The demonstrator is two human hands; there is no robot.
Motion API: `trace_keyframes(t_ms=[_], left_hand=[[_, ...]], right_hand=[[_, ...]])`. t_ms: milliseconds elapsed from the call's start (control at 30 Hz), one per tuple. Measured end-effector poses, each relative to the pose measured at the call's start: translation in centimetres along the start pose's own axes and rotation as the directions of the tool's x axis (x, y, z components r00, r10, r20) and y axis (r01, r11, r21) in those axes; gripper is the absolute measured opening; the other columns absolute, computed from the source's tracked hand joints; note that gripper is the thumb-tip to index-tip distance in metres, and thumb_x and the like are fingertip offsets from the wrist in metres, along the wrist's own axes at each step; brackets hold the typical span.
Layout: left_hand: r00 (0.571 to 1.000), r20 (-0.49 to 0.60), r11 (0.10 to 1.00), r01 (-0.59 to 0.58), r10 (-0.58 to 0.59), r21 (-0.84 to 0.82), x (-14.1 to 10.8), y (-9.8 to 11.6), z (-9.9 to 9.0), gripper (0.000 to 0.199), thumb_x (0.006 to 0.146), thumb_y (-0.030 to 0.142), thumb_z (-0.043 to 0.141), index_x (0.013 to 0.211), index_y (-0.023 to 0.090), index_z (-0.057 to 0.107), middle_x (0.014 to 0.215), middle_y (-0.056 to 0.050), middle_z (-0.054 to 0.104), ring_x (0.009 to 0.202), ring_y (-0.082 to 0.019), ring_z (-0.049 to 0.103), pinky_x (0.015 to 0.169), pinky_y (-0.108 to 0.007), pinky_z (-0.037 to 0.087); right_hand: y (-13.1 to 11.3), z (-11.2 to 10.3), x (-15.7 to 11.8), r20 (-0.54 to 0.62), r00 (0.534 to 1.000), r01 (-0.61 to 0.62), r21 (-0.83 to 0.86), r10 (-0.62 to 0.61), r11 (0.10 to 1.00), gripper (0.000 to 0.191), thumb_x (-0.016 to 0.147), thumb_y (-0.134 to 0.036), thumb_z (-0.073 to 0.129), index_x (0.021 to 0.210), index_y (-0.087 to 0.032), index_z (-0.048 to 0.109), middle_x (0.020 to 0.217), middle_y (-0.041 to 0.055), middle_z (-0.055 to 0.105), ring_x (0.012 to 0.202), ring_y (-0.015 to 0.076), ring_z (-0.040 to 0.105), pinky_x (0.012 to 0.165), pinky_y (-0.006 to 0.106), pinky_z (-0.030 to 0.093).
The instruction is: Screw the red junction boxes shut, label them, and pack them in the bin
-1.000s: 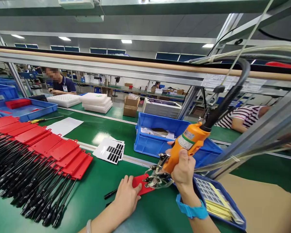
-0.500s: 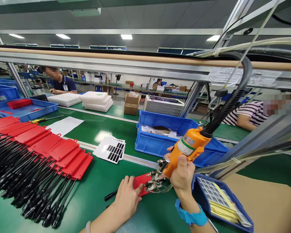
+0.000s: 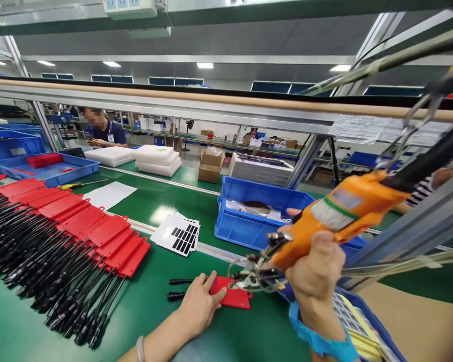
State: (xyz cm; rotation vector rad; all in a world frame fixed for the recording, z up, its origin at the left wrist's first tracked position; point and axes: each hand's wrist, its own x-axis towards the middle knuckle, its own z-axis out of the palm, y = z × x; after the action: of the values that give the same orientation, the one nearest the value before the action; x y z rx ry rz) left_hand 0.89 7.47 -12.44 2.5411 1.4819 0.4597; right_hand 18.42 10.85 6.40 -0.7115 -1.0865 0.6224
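My left hand holds a flat red plastic case down on the green bench, its fingers across the case's left part. Black cable ends stick out to the left of that hand. My right hand, with a blue band at the wrist, is wrapped around an orange power screwdriver. The tool is tilted, and its metal nose is over the case's upper edge; whether it touches cannot be made out. A thick black hose leads from the tool's back to the upper right.
Many red cases with black cables lie in an overlapping row at left. Label sheets lie behind my left hand. A blue bin stands behind the screwdriver, and a blue tray at right. A metal post slants at right.
The screwdriver and my right hand have moved right in view, and the tool leans lower. More of the red case shows. My left hand stays on the case.
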Motion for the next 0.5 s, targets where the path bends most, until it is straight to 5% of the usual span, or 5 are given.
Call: trace_keyframes(t_ms=[100, 233, 500], left_hand=[[0.999, -0.039, 1.000, -0.004, 0.003, -0.026, 0.0, -0.7, 0.3, 0.040, 0.095, 0.034, 0.051, 0.135, 0.040, 0.052, 0.149, -0.010, 0.038, 0.122, -0.032, 0.047, 0.103, -0.051, 0.040], [0.997, -0.070, 0.998, 0.015, -0.020, -0.068, -0.1, -0.9, 0.3, 0.036, 0.097, 0.040, 0.049, 0.131, 0.050, 0.052, 0.132, -0.006, 0.054, 0.118, -0.028, 0.048, 0.103, -0.051, 0.037], [0.998, -0.030, 0.994, 0.047, -0.050, -0.100, 0.1, -0.9, 0.1, 0.038, 0.096, 0.045, 0.048, 0.133, 0.053, 0.047, 0.124, -0.006, 0.058, 0.112, -0.029, 0.049, 0.094, -0.047, 0.041]], right_hand=[[-0.4, 2.4, 1.9, -0.023, 0.997, 0.076, 0.013, -0.075, 0.997, 0.047, 0.087, -0.056, 0.053, 0.103, -0.015, 0.068, 0.066, 0.0018, 0.060, 0.041, 0.0136, 0.052, 0.037, 0.026, 0.047], [2.3, 4.6, 1.9, 0.057, 0.998, 0.000, 0.035, -0.002, 0.999, 0.049, 0.087, -0.059, 0.054, 0.106, -0.015, 0.065, 0.061, -0.0005, 0.057, 0.042, 0.0136, 0.053, 0.040, 0.026, 0.047], [7.1, 5.5, -0.6, 0.146, 0.983, -0.117, 0.033, 0.111, 0.993, 0.051, 0.085, -0.065, 0.054, 0.098, -0.016, 0.058, 0.057, -0.0014, 0.056, 0.041, 0.0149, 0.053, 0.039, 0.026, 0.045]])
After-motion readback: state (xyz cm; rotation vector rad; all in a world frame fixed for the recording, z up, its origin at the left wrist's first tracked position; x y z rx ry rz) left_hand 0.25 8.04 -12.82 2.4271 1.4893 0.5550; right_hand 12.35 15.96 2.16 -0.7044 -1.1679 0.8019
